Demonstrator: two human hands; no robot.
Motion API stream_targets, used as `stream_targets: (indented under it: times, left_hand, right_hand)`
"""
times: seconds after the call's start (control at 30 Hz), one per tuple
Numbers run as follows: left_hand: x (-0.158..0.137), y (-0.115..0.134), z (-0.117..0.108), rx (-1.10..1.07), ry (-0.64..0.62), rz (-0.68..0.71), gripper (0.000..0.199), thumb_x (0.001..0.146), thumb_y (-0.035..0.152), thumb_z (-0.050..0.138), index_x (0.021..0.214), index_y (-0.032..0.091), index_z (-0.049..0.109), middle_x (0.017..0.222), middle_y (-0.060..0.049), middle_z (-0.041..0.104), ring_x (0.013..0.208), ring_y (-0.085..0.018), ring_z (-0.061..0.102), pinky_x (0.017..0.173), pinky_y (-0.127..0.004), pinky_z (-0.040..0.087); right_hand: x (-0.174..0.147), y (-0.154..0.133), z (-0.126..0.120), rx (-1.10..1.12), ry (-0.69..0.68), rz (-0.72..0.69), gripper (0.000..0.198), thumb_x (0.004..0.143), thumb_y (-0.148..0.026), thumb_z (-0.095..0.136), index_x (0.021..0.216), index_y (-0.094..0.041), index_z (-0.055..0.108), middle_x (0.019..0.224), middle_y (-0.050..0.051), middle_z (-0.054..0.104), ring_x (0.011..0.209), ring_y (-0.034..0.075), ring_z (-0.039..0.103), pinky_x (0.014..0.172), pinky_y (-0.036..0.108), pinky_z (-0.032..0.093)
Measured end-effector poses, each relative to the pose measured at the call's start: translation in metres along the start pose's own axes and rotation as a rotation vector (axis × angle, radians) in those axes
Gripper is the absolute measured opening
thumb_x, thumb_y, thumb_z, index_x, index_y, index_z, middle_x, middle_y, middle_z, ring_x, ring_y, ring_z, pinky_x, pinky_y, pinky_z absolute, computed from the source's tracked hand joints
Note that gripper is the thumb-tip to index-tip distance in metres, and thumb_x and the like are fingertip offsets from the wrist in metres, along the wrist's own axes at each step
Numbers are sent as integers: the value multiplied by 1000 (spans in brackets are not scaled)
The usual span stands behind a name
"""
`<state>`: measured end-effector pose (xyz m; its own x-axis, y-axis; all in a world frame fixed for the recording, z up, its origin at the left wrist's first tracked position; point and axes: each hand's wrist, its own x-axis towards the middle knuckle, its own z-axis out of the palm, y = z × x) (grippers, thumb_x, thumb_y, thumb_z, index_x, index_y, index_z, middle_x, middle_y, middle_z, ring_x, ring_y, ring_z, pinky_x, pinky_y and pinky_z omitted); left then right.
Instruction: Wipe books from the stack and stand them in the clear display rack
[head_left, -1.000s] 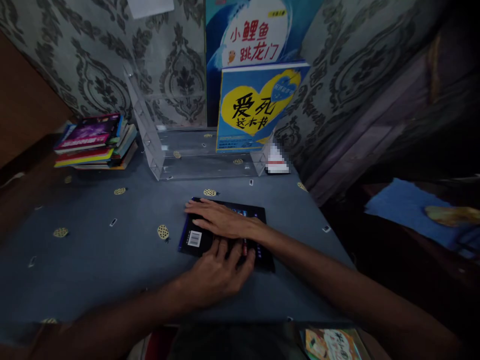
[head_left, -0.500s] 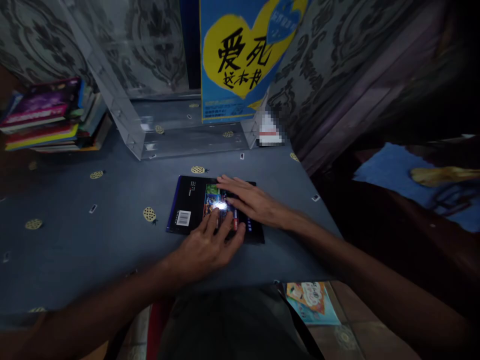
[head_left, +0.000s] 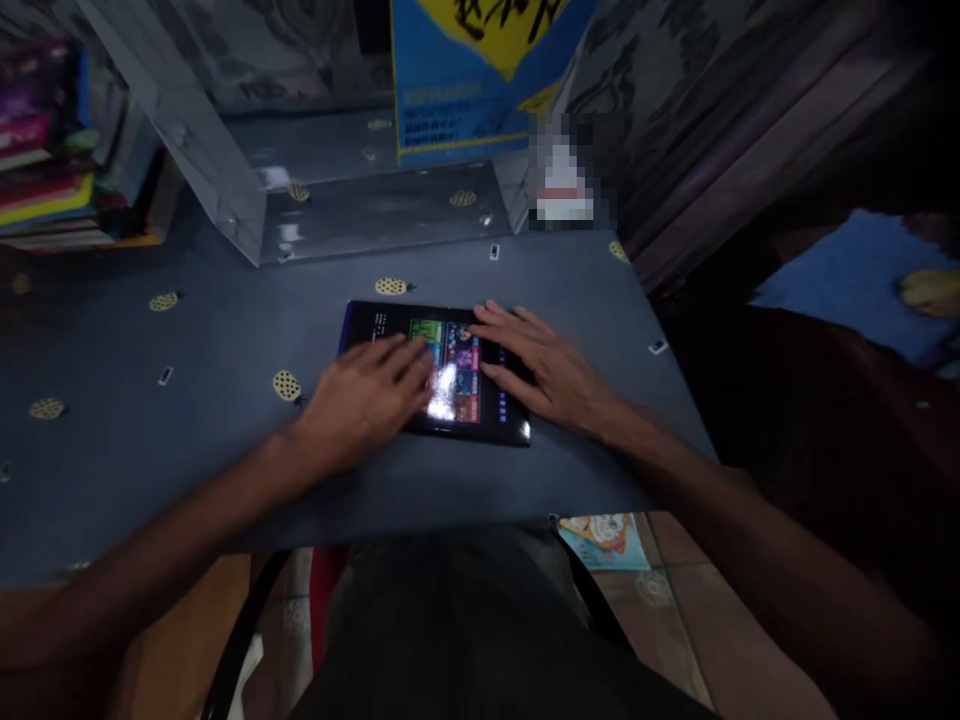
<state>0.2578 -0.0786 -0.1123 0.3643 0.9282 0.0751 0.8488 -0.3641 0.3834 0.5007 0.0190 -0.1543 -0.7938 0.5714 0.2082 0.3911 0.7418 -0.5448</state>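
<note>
A closed book with a glossy black cover lies flat on the table, a grid of small coloured pictures and a bright glare spot showing on it. My left hand is over the cover's left half, fingers stretched out and slightly blurred; it hides the barcode corner. On the right part of the cover rests my right hand, fingers spread, the thumb apart from the rest. Neither hand grips the book.
The table has a grey-blue cloth with pineapple prints. Behind the book stands a clear acrylic rack holding a blue and yellow book. A book stack stands at left. A colourful packet-like item lies on the floor.
My left hand has moved left across the cover, from the pictures toward the barcode side. My right hand has shifted right. The view has tilted down, and the book stays flat.
</note>
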Motion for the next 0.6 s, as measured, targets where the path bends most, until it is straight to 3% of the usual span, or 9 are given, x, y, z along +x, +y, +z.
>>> stream_targets:
  times: [0.1,0.17,0.43,0.6]
  left_hand:
    - [1,-27,-10,116,74,-163,37,101,30,46,132,17,60,144,-13,58,135,-34,52,112,-53,41]
    - [-2,-39,-12,153,95,-198,38,102,31,41,134,18,58,145,-12,58,134,-31,53,112,-50,42]
    - [-7,-52,-1,123,117,-185,41,104,33,33,138,19,52,150,-9,50,143,-30,43,117,-53,33]
    - [-6,-53,-1,184,119,-165,40,104,31,36,137,15,53,148,-12,52,138,-30,48,114,-52,38]
  right_hand:
    - [-1,-1,-1,15,-6,17,47,102,-42,46,145,-24,49,157,7,44,148,29,34,123,59,25]
    - [-2,-2,-1,14,-11,32,47,102,-45,46,145,-26,50,157,6,45,148,30,35,123,60,24]
    - [-18,3,2,-37,108,94,54,97,-49,58,147,-32,46,152,4,51,145,31,39,123,60,24]
    - [-18,5,2,-71,112,61,55,97,-45,59,147,-28,46,151,8,51,144,32,42,121,59,28]
